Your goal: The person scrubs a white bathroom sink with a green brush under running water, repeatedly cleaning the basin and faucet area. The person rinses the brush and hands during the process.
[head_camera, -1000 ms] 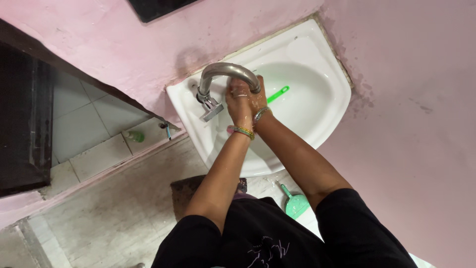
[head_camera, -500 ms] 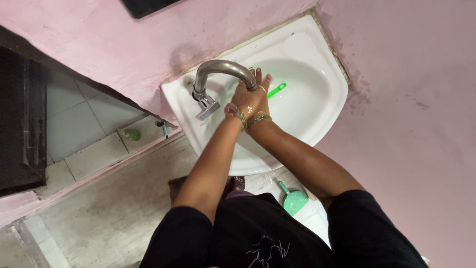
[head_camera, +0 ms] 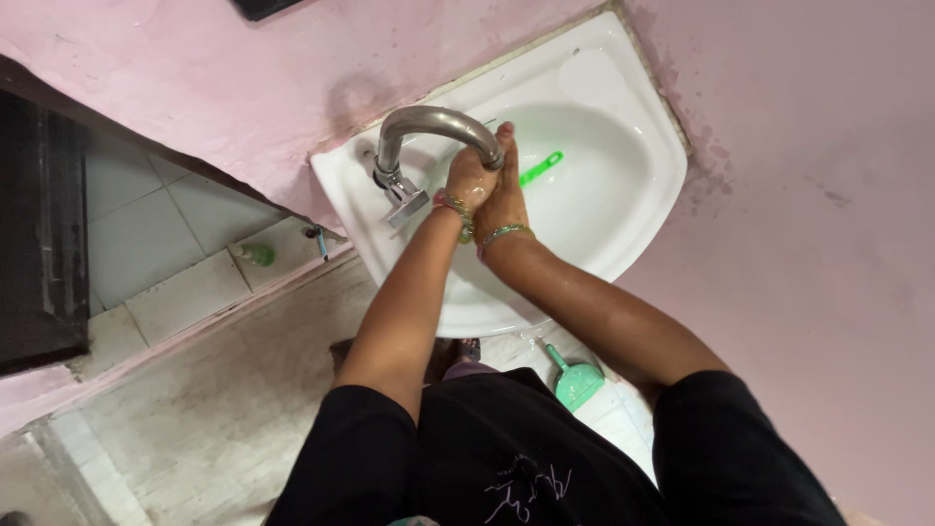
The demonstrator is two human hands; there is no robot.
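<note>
My left hand (head_camera: pixel 467 181) and my right hand (head_camera: pixel 505 185) are pressed together over the white corner basin (head_camera: pixel 638 205), just under the spout of the curved metal tap (head_camera: pixel 429 124). Both are wet and hold nothing; the left palm lies against the right. Bangles ring each wrist. A green brush-like stick (head_camera: pixel 540 168) lies in the bowl beyond my fingers. The tap's lever (head_camera: pixel 406 202) sits to the left of my left wrist.
Pink walls close the corner behind and to the right of the basin. A green dustpan (head_camera: pixel 576 381) lies on the floor under the basin. At left, a tiled recess holds a small green bottle (head_camera: pixel 255 254); a dark door frame (head_camera: pixel 44 234) stands further left.
My hands have kept rubbing under the spout: a second ago the left covered the right, then fingers spread, now palms press together edge-up. The view has shifted slightly.
</note>
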